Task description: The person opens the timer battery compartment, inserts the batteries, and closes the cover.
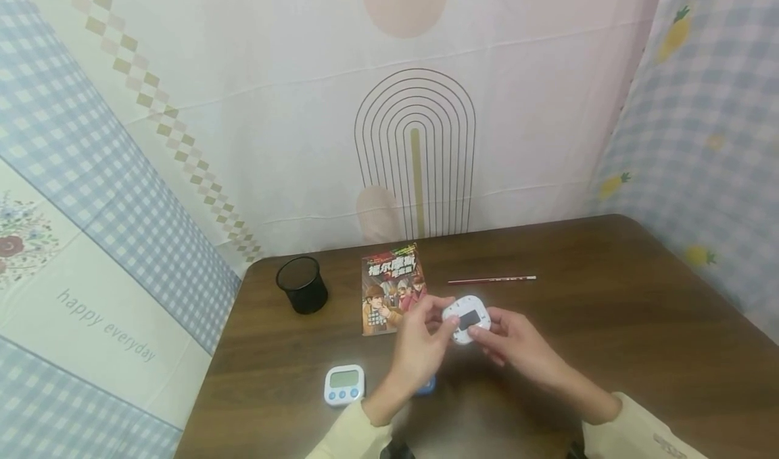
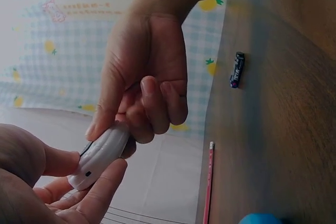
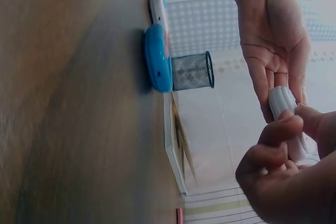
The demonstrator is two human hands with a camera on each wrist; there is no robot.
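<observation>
A white rounded digital timer (image 1: pixel 470 309) is held up over the table, its back with a dark rectangle facing me. My left hand (image 1: pixel 421 341) pinches its left side between thumb and fingers. On the other side my right hand (image 1: pixel 517 343) grips the edge, thumb on the back near the dark rectangle. The left wrist view shows the timer (image 2: pixel 100 156) edge-on between both hands. A second white timer (image 1: pixel 344 385) with blue buttons lies by my left forearm. Partly hidden behind that forearm is a blue timer (image 1: pixel 427 386), plainer in the right wrist view (image 3: pixel 157 59).
A black mesh pen holder (image 1: pixel 304 286) stands at the back left. Beside it lies a comic-style book (image 1: pixel 389 290), with a red pencil (image 1: pixel 491 280) to its right. In the left wrist view a dark battery (image 2: pixel 237 70) rests on the wooden table (image 1: pixel 608 263).
</observation>
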